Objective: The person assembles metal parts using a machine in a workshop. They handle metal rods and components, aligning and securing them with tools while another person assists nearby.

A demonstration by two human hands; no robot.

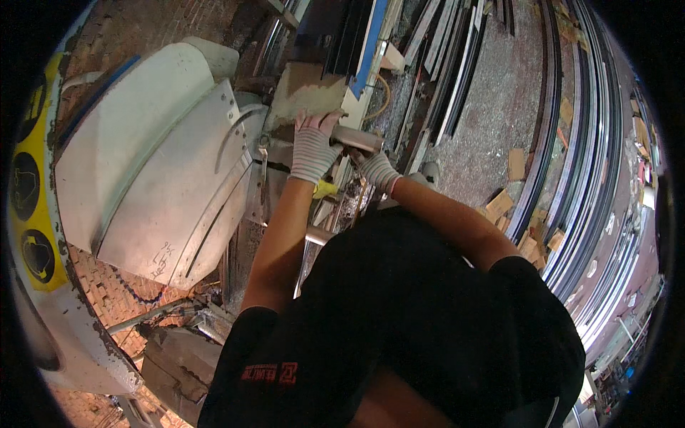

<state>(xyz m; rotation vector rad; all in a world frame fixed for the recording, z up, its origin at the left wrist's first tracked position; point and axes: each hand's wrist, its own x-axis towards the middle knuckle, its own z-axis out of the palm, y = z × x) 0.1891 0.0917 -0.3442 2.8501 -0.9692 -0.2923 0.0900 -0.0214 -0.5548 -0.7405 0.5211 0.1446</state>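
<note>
Bending the fingers and thumb of the left hand (pixel 315 148) around the left end of the short silver tube (pixel 361 138), in a closed grip. Putting the right hand (pixel 376 171) on the near side of the tube, close to its other end, and hiding those fingertips behind the metal; not being able to tell about gripping there, or only touching. Holding the tube out in front of the chest, just beside the grey-brown plate (pixel 303 89).

Maybe dropping the tube, from holding smooth metal with striped gloves and perhaps a loose right hand. Then maybe hitting the lower silver tube (pixel 319 235) or the yellow thing (pixel 325 189) and making a dent. Possibly pinching the left fingers between tube and plate, from being so near both. Leaving the fingertips bare, so maybe getting a scratch from a sharp edge. Perhaps bumping the blue strip (pixel 369 50) too, from swinging the tube up too far. Working near shiny bits (pixel 492 100) on the floor and long metal strips (pixel 549 128), so maybe slipping or tripping, from stepping to the right without looking.
</note>
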